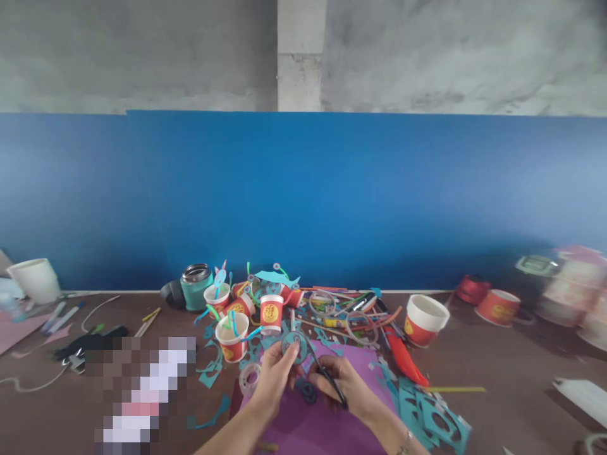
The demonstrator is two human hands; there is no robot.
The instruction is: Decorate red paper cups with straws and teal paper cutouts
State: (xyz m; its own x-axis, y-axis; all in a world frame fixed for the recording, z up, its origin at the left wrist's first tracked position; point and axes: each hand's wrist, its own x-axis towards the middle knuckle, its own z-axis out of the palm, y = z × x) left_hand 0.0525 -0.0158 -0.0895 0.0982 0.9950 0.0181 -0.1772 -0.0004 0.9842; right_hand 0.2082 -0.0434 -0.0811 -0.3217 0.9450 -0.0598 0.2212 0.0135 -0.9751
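Note:
My left hand (279, 363) pinches a round teal paper cutout (294, 347) with a drawing on it, between thumb and fingers. Dark-handled scissors (337, 387) are in my right hand (339, 378), their blades angled up and left beside the cutout's right edge. Whether the blades touch the paper I cannot make out. Both hands are over a purple sheet (327, 430). A dark looped shape (307, 392) shows between the hands, too blurred to name. Left of my left hand lies a clear tape roll (250, 379).
Red-and-white paper cups (232, 349) with pipe cleaners stand behind my hands, next to a teal thermos (196, 292). Pens and pipe cleaners lie in a pile (351, 316). Cut teal paper scraps (434, 414) lie at right, below a stack of cups (425, 321). A blue partition (332, 202) closes the back.

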